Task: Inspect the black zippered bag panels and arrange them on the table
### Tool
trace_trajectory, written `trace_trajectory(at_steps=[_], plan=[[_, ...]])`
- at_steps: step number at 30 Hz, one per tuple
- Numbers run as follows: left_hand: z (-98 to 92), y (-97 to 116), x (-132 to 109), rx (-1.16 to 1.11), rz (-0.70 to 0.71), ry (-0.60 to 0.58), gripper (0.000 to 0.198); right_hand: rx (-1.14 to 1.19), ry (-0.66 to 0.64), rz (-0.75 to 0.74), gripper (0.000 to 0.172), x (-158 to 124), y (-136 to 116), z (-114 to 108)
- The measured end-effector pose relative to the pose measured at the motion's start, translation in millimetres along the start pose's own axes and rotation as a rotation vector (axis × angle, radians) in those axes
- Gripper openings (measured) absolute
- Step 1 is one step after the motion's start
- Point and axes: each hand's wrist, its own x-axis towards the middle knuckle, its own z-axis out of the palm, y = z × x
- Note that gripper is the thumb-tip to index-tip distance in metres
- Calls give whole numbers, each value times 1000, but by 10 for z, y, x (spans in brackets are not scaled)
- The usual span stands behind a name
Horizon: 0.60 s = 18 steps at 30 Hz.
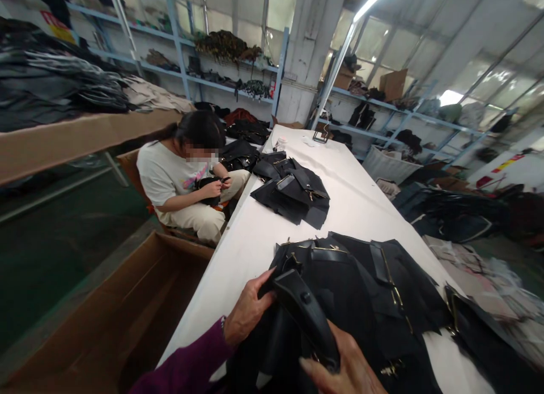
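White and long, the table (361,184) stretched away from the person, with an open cardboard box (106,300) beside its left edge. A co-worker (157,176) sat at that same side, head bowed. Black cloth pieces (352,283) lay heaped on the near part of the table, beneath and around both hands. The right hand (351,357) was wrapped around a black handheld tool (304,306), its far end close to the left hand (247,309), which pinched one piece's edge. Gold zips (397,297) showed among the heap.
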Motion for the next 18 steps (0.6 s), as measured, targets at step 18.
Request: trace_trajectory(at_steps=[18], plan=[[45, -48, -107, -599, -203, -123, 58, 39, 5, 83, 16, -11, -305, -347]])
